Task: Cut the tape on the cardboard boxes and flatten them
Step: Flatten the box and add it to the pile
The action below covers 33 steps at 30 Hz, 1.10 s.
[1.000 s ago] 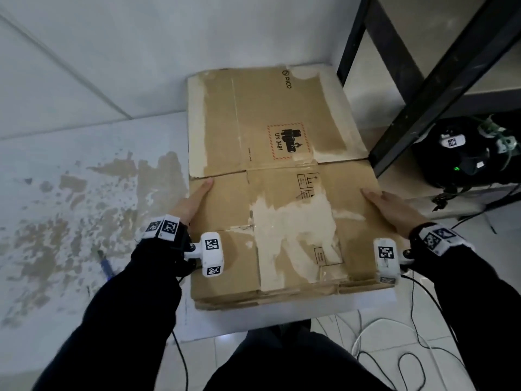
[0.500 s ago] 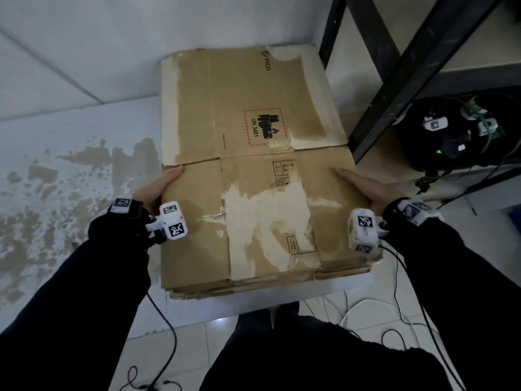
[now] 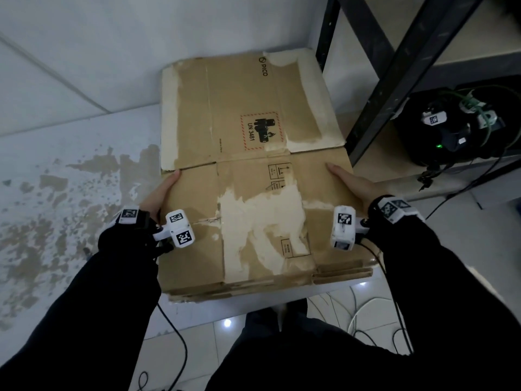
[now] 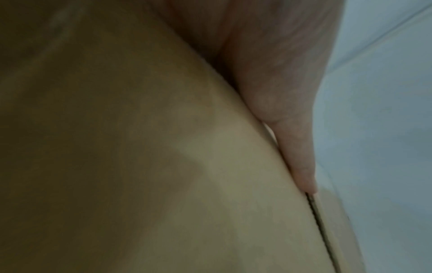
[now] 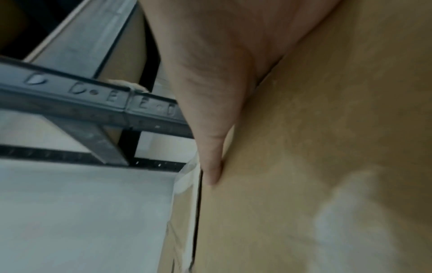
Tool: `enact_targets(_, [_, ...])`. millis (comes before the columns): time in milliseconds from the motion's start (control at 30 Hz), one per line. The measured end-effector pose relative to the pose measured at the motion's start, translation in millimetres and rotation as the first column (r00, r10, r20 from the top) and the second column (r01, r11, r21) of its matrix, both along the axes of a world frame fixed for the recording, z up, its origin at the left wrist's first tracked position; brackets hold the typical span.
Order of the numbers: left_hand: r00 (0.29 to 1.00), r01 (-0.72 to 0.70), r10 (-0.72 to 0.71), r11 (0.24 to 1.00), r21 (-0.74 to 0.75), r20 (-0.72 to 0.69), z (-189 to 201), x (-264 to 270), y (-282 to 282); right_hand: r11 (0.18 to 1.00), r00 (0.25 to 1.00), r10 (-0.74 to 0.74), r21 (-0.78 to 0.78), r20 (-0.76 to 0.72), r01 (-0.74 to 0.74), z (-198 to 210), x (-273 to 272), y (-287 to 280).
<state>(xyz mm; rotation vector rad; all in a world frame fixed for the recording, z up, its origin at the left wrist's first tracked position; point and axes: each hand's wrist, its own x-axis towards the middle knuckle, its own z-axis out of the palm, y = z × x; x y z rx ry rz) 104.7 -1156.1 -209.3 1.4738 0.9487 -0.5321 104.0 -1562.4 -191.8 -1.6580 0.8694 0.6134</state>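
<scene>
Flattened cardboard (image 3: 253, 221) is lying between both hands, long axis running toward twelve o'clock; left hand (image 3: 158, 196) at nine and right hand (image 3: 352, 184) at three are gripping its side edges, equally near.

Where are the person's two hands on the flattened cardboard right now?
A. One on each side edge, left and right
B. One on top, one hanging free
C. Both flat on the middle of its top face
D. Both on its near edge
A: in the head view the left hand holds the left side edge of the flattened cardboard and the right hand the right side edge.
</scene>
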Motion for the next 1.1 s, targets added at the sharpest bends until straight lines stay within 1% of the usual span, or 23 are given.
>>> enact_targets(67, [1.0, 0.0, 0.0, 1.0, -0.015, 0.011, 2, -3, 1, 0.996, 0.999, 0.019, -0.086, 0.045, -0.015, -4, -8, 2])
enact_targets(133, [0.998, 0.019, -0.019, 1.0, -0.016, 0.052, 8, -9, -5, 0.995, 0.998, 0.03, -0.099, 0.056, -0.025, -11, -16, 0])
enact_targets(200, [0.996, 0.021, -0.02, 1.0, -0.009, 0.088, 11, -13, -10, 0.997, 0.998, 0.034, -0.066, 0.044, -0.031, -18, -18, -7])
enact_targets(300, [0.997, 0.011, -0.01, 1.0, -0.012, 0.079, 9, -14, -11, 0.999, 0.999, 0.029, 0.019, -0.019, -0.029, -21, -10, -18])
enact_targets(367, [0.997, 0.005, -0.004, 1.0, -0.022, 0.072, 9, -14, -11, 0.998, 0.999, 0.029, 0.06, -0.038, -0.026, -17, -6, -15])
enact_targets(433, [0.995, 0.006, -0.002, 0.999, -0.034, 0.096, 10, -14, -10, 0.996, 1.0, 0.0, 0.088, -0.016, 0.002, -17, -5, -8])
enact_targets(500, [0.994, 0.03, -0.025, 0.998, -0.051, 0.104, 11, -14, -3, 0.992, 1.0, 0.002, 0.13, 0.002, -0.002, -9, -11, 6])
enact_targets(567, [0.991, 0.052, -0.049, 0.999, -0.017, 0.124, 10, -13, 8, 0.982, 0.999, 0.02, 0.189, 0.035, -0.027, -3, -21, 21])
enact_targets(600, [0.989, 0.056, -0.056, 0.998, 0.003, 0.138, 9, -14, 14, 0.981, 0.999, 0.004, 0.191, 0.039, -0.012, -4, -26, 25])
enact_targets(700, [0.985, 0.048, -0.059, 0.997, 0.068, 0.163, 8, -15, 25, 0.99, 0.999, -0.042, 0.134, 0.022, 0.038, -21, -33, 30])
enact_targets(767, [0.984, 0.054, -0.066, 0.996, 0.074, 0.167, 5, -16, 27, 0.999, 1.0, -0.027, 0.041, 0.009, 0.027, -31, -33, 27])
enact_targets(833, [0.984, 0.049, -0.057, 0.998, 0.049, 0.167, 3, -16, 27, 0.995, 0.998, 0.061, -0.077, 0.023, -0.06, -27, -31, 25])
enact_targets(867, [0.984, 0.057, -0.062, 0.998, 0.035, 0.165, 3, -17, 26, 0.987, 0.993, 0.118, -0.116, 0.025, -0.114, -19, -31, 26])
enact_targets(933, [0.987, 0.076, -0.076, 0.997, 0.011, 0.142, 5, -18, 25, 0.973, 0.981, 0.189, -0.137, 0.032, -0.183, -12, -29, 24])
enact_targets(1000, [0.989, 0.077, -0.077, 0.997, -0.001, 0.123, 6, -19, 26, 0.976, 0.986, 0.163, -0.153, 0.037, -0.155, -12, -23, 20])
enact_targets(1100, [0.991, 0.058, -0.058, 0.998, 0.004, 0.123, 8, -19, 22, 0.995, 0.998, 0.041, -0.088, 0.046, -0.037, -16, -13, 11])
